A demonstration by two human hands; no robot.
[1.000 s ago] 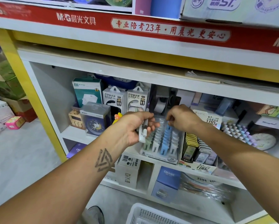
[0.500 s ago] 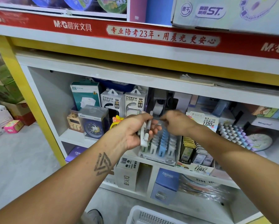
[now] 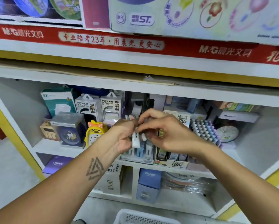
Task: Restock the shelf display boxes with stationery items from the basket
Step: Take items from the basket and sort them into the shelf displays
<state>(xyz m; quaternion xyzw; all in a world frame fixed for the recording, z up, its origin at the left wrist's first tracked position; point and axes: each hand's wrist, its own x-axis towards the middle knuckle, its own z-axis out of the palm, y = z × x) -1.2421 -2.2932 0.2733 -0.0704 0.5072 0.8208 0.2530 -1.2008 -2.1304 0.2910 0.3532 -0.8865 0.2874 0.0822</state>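
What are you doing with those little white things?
A person is restocking a shop shelf. The left hand grips a few small white tubes, and the right hand pinches one of them, right above the display box on the shelf where matching ones stand in rows. A white basket waits on the floor below.

White shelf (image 3: 55,147), yellow frame. On mid board, L to R: teal box (image 3: 59,101) at back, 2 power bank boxes (image 3: 100,105), clock box (image 3: 69,128) in front, duck clock (image 3: 95,134), display box (image 3: 138,155) w/ small tubes, lead box (image 3: 172,160) just beside it, pastel pen rack (image 3: 203,129), round clock (image 3: 227,134). Below: purple box (image 3: 59,164), DIY box (image 3: 111,181), blue box (image 3: 149,183). Basket (image 3: 135,217) on floor.
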